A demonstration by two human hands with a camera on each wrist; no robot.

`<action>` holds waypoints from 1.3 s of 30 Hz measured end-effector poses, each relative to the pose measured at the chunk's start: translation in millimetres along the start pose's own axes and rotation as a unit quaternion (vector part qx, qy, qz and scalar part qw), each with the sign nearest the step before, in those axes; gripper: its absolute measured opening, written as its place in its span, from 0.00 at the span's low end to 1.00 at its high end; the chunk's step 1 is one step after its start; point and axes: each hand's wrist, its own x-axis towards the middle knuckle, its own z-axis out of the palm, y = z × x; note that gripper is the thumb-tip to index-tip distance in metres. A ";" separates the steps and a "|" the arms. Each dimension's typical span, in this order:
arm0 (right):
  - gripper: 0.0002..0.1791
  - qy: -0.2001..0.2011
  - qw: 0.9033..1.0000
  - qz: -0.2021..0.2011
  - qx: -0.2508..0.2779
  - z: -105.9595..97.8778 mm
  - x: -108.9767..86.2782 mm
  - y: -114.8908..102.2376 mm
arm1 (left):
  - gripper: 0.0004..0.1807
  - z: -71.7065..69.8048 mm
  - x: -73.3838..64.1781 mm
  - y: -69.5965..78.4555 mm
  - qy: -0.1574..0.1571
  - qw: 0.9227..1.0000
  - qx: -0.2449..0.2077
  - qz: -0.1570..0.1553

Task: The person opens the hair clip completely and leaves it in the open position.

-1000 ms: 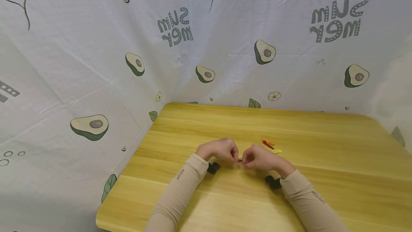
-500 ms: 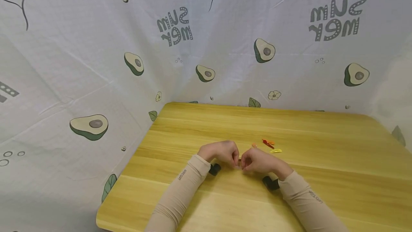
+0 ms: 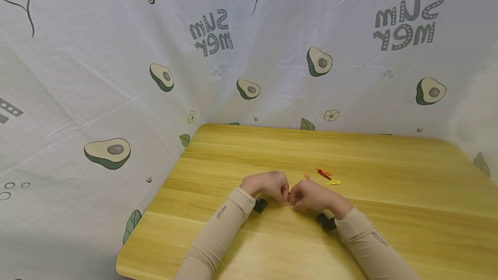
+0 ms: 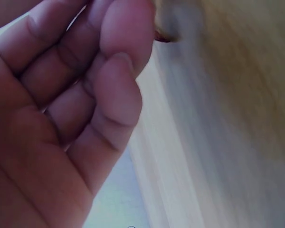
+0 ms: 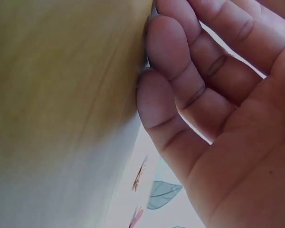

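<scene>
My left hand (image 3: 274,186) and right hand (image 3: 313,194) meet fingertip to fingertip low over the wooden table. Between them shows a small reddish-brown piece (image 3: 289,194), mostly covered by the fingers, with a thin pale strip (image 3: 288,204) just nearer to me. Each hand appears to pinch an end. A dark red tip (image 4: 165,37) pokes out past the left fingers in the left wrist view. Seen from the right wrist, the fingertips (image 5: 156,97) reach down close to the tabletop; the right thumb's grip is hidden.
Just beyond the right hand lie a yellow hair clip (image 3: 333,182), a dark red clip-like piece (image 3: 324,174), and a small orange piece (image 3: 308,176). The wooden table (image 3: 241,141) meets a white avocado-print cloth (image 3: 272,55) at its back and left.
Both hands have shifted slightly toward me, still joined at the fingertips. The small orange piece beyond the right hand has come into view, and more of the yellow clip shows.
</scene>
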 end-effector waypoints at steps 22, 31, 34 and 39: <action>0.02 -0.001 1.000 0.001 0.001 -6.5 -2.5 4.7 | 0.08 -0.4 2.4 2.2 0.002 1.000 0.014 -0.014; 0.04 0.027 0.999 0.021 0.005 -25.5 -9.2 5.0 | 0.05 -10.0 -1.5 1.8 0.004 1.000 -0.016 0.001; 0.06 0.042 0.998 0.030 0.034 -34.3 -12.5 7.3 | 0.03 -12.9 -2.3 0.0 0.008 0.999 -0.038 0.001; 0.09 0.072 0.993 0.055 0.078 -48.3 -20.4 14.5 | 0.02 -20.4 3.9 -3.2 0.015 0.998 -0.061 -0.002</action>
